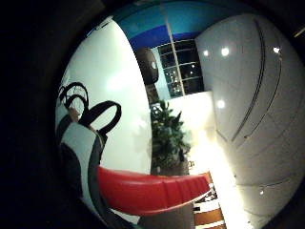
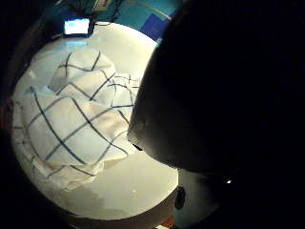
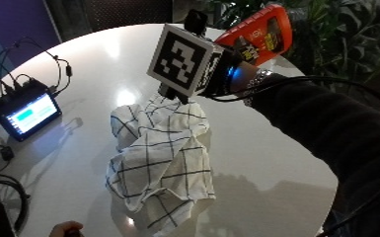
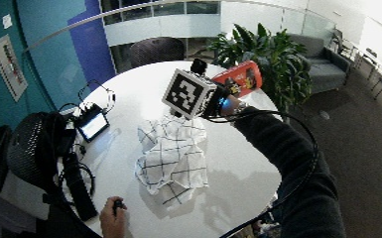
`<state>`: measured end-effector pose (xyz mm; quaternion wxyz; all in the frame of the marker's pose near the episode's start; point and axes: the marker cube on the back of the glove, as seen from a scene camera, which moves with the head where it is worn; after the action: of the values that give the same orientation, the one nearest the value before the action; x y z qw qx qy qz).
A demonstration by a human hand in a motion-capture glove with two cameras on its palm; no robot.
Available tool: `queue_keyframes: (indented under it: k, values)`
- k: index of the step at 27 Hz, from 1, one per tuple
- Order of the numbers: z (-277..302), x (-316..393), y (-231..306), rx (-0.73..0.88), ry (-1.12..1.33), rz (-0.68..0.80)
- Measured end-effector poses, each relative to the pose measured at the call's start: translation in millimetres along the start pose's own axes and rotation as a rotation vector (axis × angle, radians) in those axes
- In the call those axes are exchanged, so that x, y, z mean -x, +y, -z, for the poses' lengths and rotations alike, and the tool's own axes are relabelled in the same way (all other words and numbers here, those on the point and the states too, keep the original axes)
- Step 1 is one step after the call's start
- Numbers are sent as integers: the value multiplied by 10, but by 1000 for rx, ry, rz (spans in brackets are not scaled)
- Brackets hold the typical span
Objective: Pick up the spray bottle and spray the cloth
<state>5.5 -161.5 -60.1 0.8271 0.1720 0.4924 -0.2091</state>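
Above the round white table (image 3: 268,148), an orange-red plastic spray bottle (image 3: 258,34) with a printed label is held up in the air by the black-gloved right hand (image 3: 239,69), tilted, with its black nozzle head (image 3: 196,20) raised over the far side of the tabletop. The hand is seen to be wrapped around the bottle, though the individual fingers are mostly hidden behind the glove's fittings. In the little finger side palm view a smooth, curved red part of the bottle (image 1: 152,191) lies close against the palm.

Directly below and in front of the hand, a white cloth with a thin dark-blue check pattern (image 3: 160,168) is spread in soft, rumpled folds near the middle of the table, apart from the bottle. The same crumpled cloth (image 2: 71,129) is shown on the glossy tabletop in the thumb side palm view, beside a large dark rounded shape whose identity cannot be told.

At the table's left edge a small black monitor with a lit screen (image 3: 26,112) is set, with black cables beside it. A bare hand (image 4: 113,218) is rested at the near edge. A leafy green plant (image 4: 270,54) is seen behind the table.
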Motion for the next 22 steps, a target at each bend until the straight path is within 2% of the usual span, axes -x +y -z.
queue_keyframes:
  k: [5,14,22]
  values:
    - [-23,30,2,-3,-10,-2]
    - [19,-8,-7,-11,-300,-207]
    - [189,-31,133,-167,-1008,-808]
